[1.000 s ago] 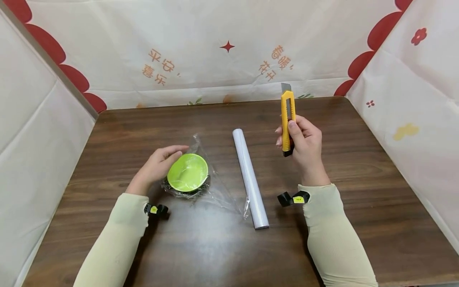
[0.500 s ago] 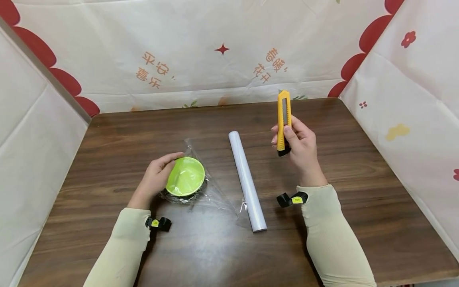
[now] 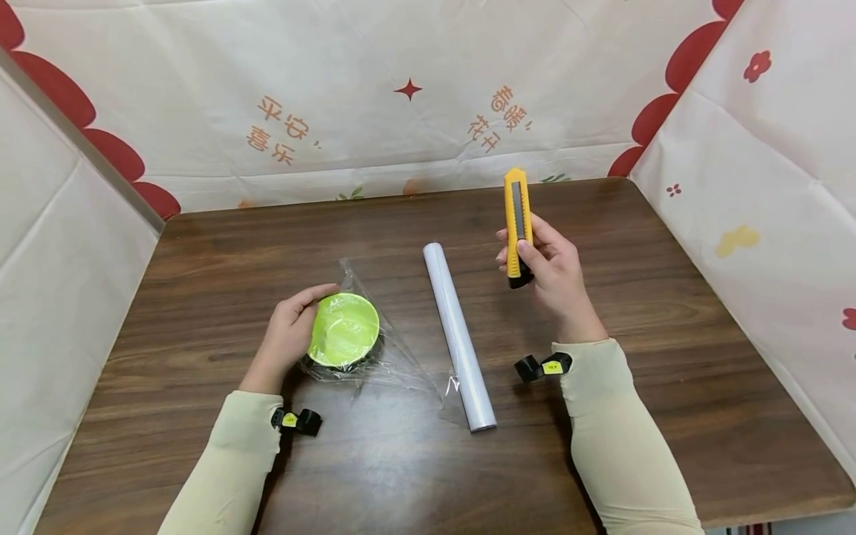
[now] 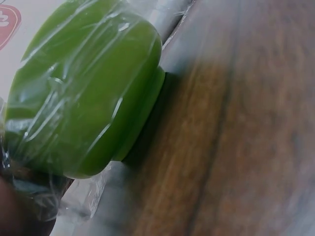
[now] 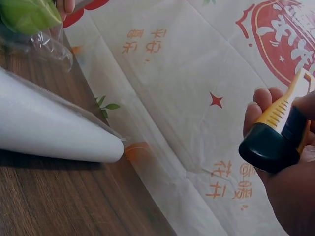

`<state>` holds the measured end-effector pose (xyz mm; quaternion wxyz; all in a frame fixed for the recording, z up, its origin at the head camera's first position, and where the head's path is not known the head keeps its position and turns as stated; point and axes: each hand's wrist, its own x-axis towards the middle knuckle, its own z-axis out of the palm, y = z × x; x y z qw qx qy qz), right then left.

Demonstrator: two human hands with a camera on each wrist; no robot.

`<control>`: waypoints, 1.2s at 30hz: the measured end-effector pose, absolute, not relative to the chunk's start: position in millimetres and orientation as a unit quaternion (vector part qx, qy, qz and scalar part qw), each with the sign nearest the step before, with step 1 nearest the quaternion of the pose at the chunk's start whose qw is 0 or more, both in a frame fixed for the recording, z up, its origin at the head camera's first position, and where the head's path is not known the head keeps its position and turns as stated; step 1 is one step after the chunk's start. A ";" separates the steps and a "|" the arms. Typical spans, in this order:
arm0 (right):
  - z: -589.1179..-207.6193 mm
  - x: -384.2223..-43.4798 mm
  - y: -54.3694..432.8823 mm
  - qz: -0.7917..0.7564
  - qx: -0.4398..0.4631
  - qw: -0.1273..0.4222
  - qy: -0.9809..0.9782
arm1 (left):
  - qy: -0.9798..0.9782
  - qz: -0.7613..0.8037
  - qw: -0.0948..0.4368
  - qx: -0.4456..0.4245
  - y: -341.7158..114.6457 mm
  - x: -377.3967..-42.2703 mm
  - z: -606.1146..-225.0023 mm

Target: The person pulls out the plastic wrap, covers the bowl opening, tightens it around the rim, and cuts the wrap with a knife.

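In the head view my right hand (image 3: pixel 556 271) holds a yellow utility knife (image 3: pixel 518 230) upright above the table, thumb on its slider. No blade shows past the tip. The right wrist view shows the knife's black end cap (image 5: pixel 268 147) in that grip. My left hand (image 3: pixel 287 334) holds the left rim of a green bowl (image 3: pixel 344 331), which leans slightly. Clear plastic film (image 4: pixel 64 98) covers the bowl in the left wrist view and trails rightward across the table. Most of the left fingers are hidden by the bowl and film.
A roll of clear film (image 3: pixel 458 334) lies on the brown wooden table (image 3: pixel 401 483) between the hands, with the trailing film reaching its lower part. White printed cloth (image 3: pixel 361 82) stands behind the table and at both sides.
The knife's blade has slid back into the yellow body as my right thumb moved down. My left hand has closed in on the bowl's rim, and the bowl leans more.
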<state>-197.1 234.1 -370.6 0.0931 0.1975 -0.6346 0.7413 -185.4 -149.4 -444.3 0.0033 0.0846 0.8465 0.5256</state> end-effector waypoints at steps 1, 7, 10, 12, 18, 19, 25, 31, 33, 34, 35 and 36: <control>-370.4 -196.8 234.4 0.741 0.193 0.085 -0.637 | 0.847 0.525 0.003 0.084 -149.2 -185.7 -444.6; -370.5 -196.4 236.9 0.731 0.186 0.049 -0.655 | 0.845 0.529 0.005 0.076 -150.3 -186.5 -447.4; -371.6 -197.0 237.7 0.732 0.190 0.040 -0.653 | 0.842 0.534 0.005 0.078 -150.1 -184.8 -445.9; -372.9 -198.0 238.0 0.736 0.189 0.038 -0.650 | 0.841 0.535 0.002 0.081 -149.6 -183.7 -444.5; -381.3 -205.0 239.5 0.705 0.115 0.058 -0.697 | 0.841 0.535 0.000 0.079 -148.5 -183.7 -442.1; -383.3 -206.5 240.1 0.689 0.091 0.063 -0.716 | 0.841 0.535 0.003 0.076 -148.2 -184.1 -442.0; -396.7 -216.3 246.5 0.557 -0.051 0.060 -0.826 | 0.843 0.534 0.010 0.073 -148.4 -186.8 -444.2; -412.7 -224.7 252.4 0.443 -0.077 -0.014 -0.893 | 0.840 0.536 0.006 0.078 -149.6 -186.2 -445.2; -417.4 -226.3 253.9 0.409 -0.076 -0.024 -0.909 | 0.840 0.537 0.004 0.080 -149.8 -185.9 -445.5; -419.5 -226.9 254.8 0.395 -0.076 -0.027 -0.915 | 0.839 0.537 0.003 0.082 -149.9 -185.8 -445.7; -421.3 -227.1 255.4 0.384 -0.078 -0.030 -0.920 | 0.839 0.537 0.001 0.083 -149.9 -185.7 -445.9; -423.0 -227.2 256.1 0.376 -0.080 -0.035 -0.923 | 0.840 0.537 0.000 0.083 -150.1 -185.5 -446.2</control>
